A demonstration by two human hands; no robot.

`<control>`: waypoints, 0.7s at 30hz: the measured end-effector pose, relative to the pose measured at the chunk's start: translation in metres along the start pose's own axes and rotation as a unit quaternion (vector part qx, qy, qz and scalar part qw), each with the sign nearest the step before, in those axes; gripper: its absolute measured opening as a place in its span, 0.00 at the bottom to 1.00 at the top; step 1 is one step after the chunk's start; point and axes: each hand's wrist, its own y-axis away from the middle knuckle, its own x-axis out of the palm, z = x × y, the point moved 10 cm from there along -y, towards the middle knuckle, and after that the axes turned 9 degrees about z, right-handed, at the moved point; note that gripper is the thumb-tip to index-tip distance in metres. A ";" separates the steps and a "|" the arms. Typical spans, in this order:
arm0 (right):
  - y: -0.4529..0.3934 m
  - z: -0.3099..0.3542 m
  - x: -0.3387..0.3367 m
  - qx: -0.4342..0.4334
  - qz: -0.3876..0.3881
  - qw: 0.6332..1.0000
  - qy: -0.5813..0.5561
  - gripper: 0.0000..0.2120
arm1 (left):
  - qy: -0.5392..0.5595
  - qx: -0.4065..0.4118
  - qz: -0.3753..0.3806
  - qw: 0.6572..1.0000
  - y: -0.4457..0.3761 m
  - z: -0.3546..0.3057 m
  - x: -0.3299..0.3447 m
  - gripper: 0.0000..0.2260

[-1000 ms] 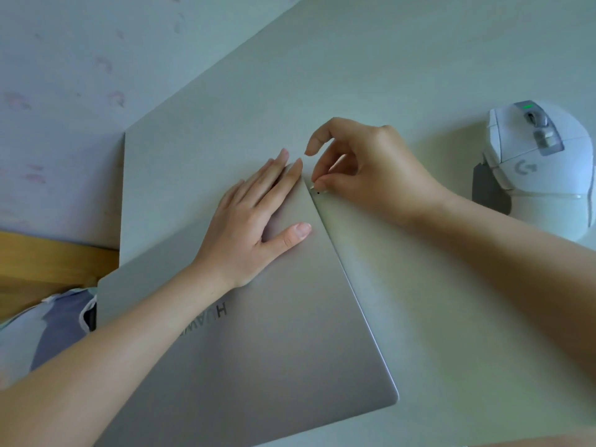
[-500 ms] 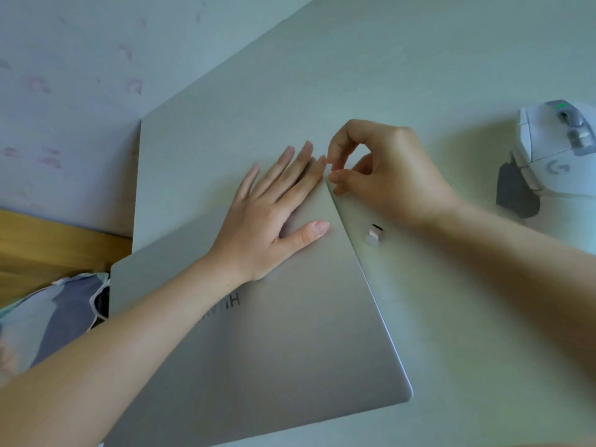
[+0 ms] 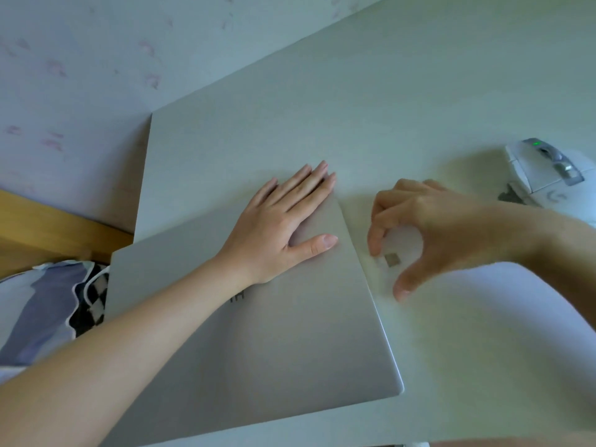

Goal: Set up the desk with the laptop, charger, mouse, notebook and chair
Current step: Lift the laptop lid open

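A closed silver laptop (image 3: 290, 343) lies askew on the pale desk (image 3: 371, 101). My left hand (image 3: 283, 227) rests flat on the lid near its far right corner, fingers together. A small USB receiver (image 3: 391, 259) lies on the desk just right of the laptop's edge. My right hand (image 3: 429, 227) hovers over it with thumb and fingers spread around it, not touching it as far as I can see. A white mouse (image 3: 554, 175) with a green light sits at the right edge of view.
The desk's left edge meets a patterned wall (image 3: 74, 75). Below the desk at the left are a wooden frame (image 3: 38, 227) and patterned fabric (image 3: 45, 311).
The USB receiver dropped from my right hand's pinch onto the desk beside the laptop. My right hand moved down and right and opened over it. My left hand stayed on the lid.
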 end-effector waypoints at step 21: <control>-0.025 -0.042 -0.033 0.095 -0.300 0.844 -0.433 0.09 | 0.017 -0.004 -0.024 1.000 0.003 0.002 -0.003 0.31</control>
